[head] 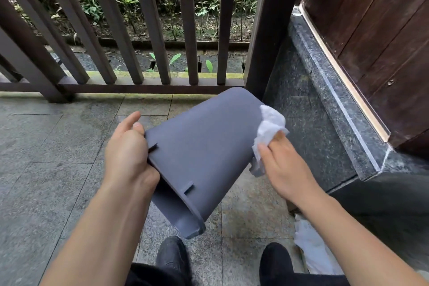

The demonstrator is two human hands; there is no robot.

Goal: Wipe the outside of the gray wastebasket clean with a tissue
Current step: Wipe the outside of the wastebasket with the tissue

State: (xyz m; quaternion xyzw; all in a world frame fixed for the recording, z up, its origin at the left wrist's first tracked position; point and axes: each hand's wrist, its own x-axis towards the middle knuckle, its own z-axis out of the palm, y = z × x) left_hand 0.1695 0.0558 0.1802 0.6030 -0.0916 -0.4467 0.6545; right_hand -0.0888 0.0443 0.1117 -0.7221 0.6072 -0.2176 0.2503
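Note:
The gray wastebasket is held off the floor, tipped on its side with its closed bottom pointing away toward the railing and its rim near my legs. My left hand grips the rim on the left side, thumb on the outer wall. My right hand holds a crumpled white tissue and presses it against the wastebasket's right outer wall.
A dark wooden railing runs across the back. A dark stone ledge and a wooden door stand on the right. White plastic lies on the floor by my right foot. My black shoes stand on gray stone tiles.

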